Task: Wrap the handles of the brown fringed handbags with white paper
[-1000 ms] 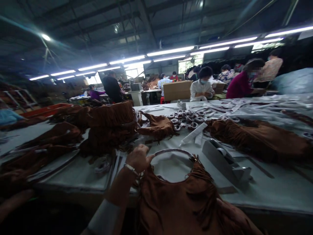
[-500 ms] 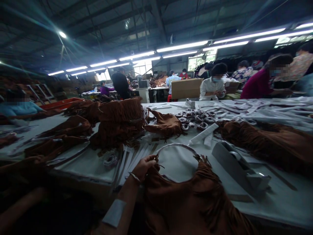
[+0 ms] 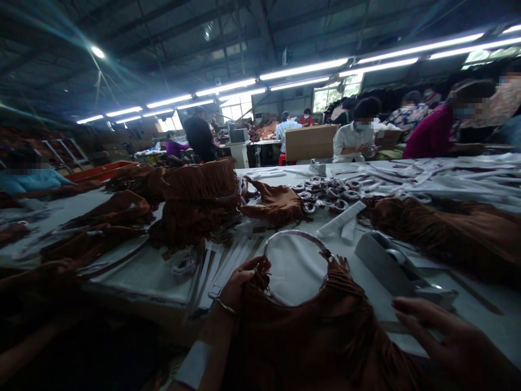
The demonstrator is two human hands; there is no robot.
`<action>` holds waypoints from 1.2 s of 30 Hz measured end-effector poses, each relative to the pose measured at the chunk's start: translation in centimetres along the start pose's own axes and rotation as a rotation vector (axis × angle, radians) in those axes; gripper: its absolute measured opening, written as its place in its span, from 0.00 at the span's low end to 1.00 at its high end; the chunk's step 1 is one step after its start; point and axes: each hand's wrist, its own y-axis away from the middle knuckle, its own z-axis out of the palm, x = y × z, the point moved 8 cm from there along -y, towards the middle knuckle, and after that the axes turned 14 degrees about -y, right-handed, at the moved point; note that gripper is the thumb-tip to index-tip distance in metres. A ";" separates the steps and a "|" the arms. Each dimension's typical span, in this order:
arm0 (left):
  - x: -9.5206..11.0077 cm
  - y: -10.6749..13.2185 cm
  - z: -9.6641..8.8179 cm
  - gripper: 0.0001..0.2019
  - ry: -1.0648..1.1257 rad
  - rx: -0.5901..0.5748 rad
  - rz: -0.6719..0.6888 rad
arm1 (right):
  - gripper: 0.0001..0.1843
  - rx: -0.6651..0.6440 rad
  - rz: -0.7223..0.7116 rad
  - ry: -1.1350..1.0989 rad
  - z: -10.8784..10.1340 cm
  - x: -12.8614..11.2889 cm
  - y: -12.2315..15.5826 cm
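A brown fringed handbag [image 3: 301, 336] hangs in front of me at the table's front edge. Its curved handle [image 3: 295, 233], wrapped in pale material, arches above the bag's opening. My left hand [image 3: 243, 279] is closed on the bag at the left base of the handle, with a bangle on the wrist. My right hand [image 3: 437, 331] is at the lower right, its fingers stretched out and apart, holding nothing. It is near the bag's right side and just in front of a grey tape dispenser [image 3: 401, 271].
Brown fringed bags [image 3: 199, 184] are stacked at the left, and another bag [image 3: 277, 201] lies behind the handle. Wrapped rings [image 3: 334, 193] and white strips [image 3: 448, 176] spread across the back. A brown bag pile [image 3: 451, 228] lies right. A co-worker's hand [image 3: 57, 266] is at the left.
My right hand has come into view at the lower right. The bag's handle has risen slightly and shifted a little right, with my left hand still on it.
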 end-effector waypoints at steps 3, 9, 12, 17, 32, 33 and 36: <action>0.5 0.1 0.5 0.26 -0.066 0.003 -0.004 | 0.18 -0.134 -0.055 -0.022 4.8 -2.6 -6.1; 2.9 0.3 1.3 0.26 -0.323 0.057 0.030 | 0.33 -0.263 -0.112 0.160 15.7 -4.4 -17.7; 4.3 0.9 1.3 0.27 -0.462 0.080 0.031 | 0.20 -0.321 -0.067 0.190 19.3 -3.5 -19.6; 5.5 1.4 -0.8 0.27 -0.771 0.212 0.043 | 0.16 -0.343 -0.027 0.232 19.8 -2.8 -18.3; 7.9 -10.4 13.5 0.12 -2.078 -0.045 0.258 | 0.13 -0.395 -0.131 0.397 18.1 -6.2 -17.8; 7.2 -10.8 13.0 0.12 -2.086 -0.048 0.216 | 0.13 -0.395 -0.127 0.407 17.9 -5.6 -17.8; 5.6 -11.2 11.0 0.11 -2.092 -0.043 0.130 | 0.15 -0.394 -0.090 0.432 17.0 -3.4 -17.6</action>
